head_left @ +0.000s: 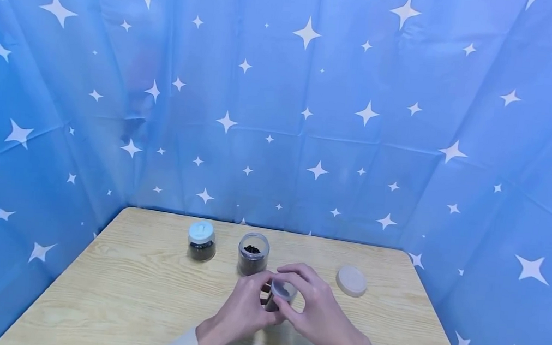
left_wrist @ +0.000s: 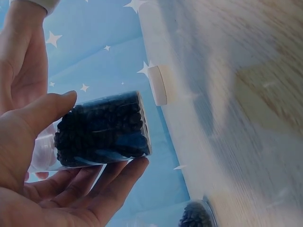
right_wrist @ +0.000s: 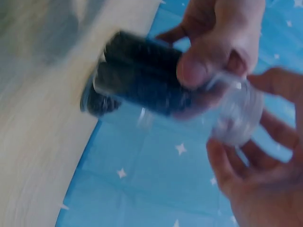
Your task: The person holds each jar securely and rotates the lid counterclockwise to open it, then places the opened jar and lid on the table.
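Above the table, my left hand (head_left: pixel 245 301) grips the side of a clear jar (left_wrist: pixel 104 130) packed with small dark bean-like pieces. The jar looks tilted or lying sideways in the left wrist view, and its flat bottom faces the table. Fingertips of my right hand (head_left: pixel 315 307) pinch the rim of a clear lid (right_wrist: pixel 239 111) at the jar's top. Whether the lid is seated or loose, I cannot tell. Just beyond the hands stands an open glass jar (head_left: pixel 252 258) with dark pieces inside.
A small jar with a light blue lid (head_left: pixel 201 233) stands at the back left, dark contents inside. Right of my hands lies a round pale lid (head_left: pixel 351 281) on the wooden table (head_left: pixel 123 290). A blue curtain (head_left: pixel 277 156) with white stars encloses the table's back and sides.
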`<state>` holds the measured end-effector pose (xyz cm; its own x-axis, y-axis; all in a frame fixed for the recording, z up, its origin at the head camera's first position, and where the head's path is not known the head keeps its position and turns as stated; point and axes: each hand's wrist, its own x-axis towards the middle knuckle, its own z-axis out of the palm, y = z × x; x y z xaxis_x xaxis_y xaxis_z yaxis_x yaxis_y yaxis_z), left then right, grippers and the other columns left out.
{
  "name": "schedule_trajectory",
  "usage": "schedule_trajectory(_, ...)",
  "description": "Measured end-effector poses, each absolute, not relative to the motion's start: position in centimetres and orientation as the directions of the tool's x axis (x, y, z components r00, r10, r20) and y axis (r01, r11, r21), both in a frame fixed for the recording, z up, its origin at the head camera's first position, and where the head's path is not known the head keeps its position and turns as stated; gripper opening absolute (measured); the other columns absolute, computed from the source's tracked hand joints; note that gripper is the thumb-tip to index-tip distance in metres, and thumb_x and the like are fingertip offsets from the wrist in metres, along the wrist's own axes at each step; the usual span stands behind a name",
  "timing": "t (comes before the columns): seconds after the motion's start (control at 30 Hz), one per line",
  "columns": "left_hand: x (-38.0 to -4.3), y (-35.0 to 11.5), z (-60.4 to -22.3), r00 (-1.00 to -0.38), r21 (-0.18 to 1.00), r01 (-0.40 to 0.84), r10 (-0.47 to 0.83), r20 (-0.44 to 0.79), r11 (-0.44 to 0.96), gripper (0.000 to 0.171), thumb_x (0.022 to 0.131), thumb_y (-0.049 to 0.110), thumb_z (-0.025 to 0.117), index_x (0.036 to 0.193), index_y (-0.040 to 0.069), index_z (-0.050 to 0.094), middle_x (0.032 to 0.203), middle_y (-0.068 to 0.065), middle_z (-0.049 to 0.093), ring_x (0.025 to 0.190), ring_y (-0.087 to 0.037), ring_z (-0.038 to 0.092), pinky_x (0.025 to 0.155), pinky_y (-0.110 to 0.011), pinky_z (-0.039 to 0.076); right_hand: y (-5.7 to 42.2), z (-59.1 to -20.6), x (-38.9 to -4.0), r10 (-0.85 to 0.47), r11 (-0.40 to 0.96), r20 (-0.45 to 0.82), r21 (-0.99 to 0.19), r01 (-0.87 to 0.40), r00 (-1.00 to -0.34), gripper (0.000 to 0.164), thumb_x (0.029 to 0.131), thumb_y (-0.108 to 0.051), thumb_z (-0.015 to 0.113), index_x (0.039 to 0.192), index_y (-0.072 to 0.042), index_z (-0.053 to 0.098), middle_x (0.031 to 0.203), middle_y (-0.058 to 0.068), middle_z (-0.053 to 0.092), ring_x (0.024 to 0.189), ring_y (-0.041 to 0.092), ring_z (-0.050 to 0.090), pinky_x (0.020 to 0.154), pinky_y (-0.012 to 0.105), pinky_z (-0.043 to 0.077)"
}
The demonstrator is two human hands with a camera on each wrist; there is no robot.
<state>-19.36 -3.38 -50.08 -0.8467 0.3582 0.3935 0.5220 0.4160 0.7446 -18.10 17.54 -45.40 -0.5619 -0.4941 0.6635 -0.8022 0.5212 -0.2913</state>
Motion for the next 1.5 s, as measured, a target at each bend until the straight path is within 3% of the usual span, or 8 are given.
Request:
schedule_trajectory(0.37,-19.2,-3.2,-50.2,-0.84,0.755,0.525,0.383,0.384,0.394,0.056,0.087,0.015,0.102,0.136,0.008,0.075,0.126,-0.007,0.084,0.114,-0.013,0.083,0.087,-0.013,0.065,19.3,-44.3,-19.3,-0.661,0.362,0.572,-0.325,-0.874,-0.487,0.048,0.096,0.001,0.089,0.14,-0.012,0.079,0.143,0.005,0.079,0.132,0.022,0.079,0.112,0.035,0.067)
schedule_trajectory(0.7,-19.3,-3.0,-50.4,-0.844,0.777,0.508,0.393,0.365,0.37,0.061,0.089,0.015,0.102,0.142,0.008,0.073,0.133,-0.011,0.083,0.119,-0.016,0.082,0.089,-0.014,0.065,19.5,-44.1,-19.3,-0.67,0.375,0.538,-0.349,-0.859,-0.511,0.044,0.097,-0.002,0.089,0.138,-0.012,0.081,0.145,0.003,0.08,0.136,0.021,0.078,0.115,0.036,0.065)
schedule_trajectory(1.2,-19.2,-3.0,-50.2,-0.851,0.795,0.487,0.398,0.341,0.361,0.06,0.09,0.009,0.098,0.144,0.01,0.073,0.137,-0.013,0.082,0.123,-0.022,0.082,0.089,-0.014,0.065,19.6,-44.3,-19.3,-0.673,0.356,0.566,-0.316,-0.88,-0.476,0.048,0.094,0.001,0.09,0.139,-0.013,0.08,0.147,0.007,0.077,0.131,0.026,0.08,0.109,0.041,0.069)
schedule_trajectory(1.5,-19.4,-2.7,-50.2,-0.851,0.778,0.501,0.379,0.363,0.38,0.05,0.087,0.008,0.099,0.132,0.007,0.076,0.124,-0.007,0.083,0.115,-0.015,0.082,0.086,-0.013,0.065,19.9,-44.4,-19.0,-0.653,0.418,0.57,-0.278,-0.865,-0.499,0.055,0.094,-0.008,0.093,0.146,-0.017,0.076,0.151,0.009,0.075,0.134,0.028,0.078,0.108,0.045,0.069)
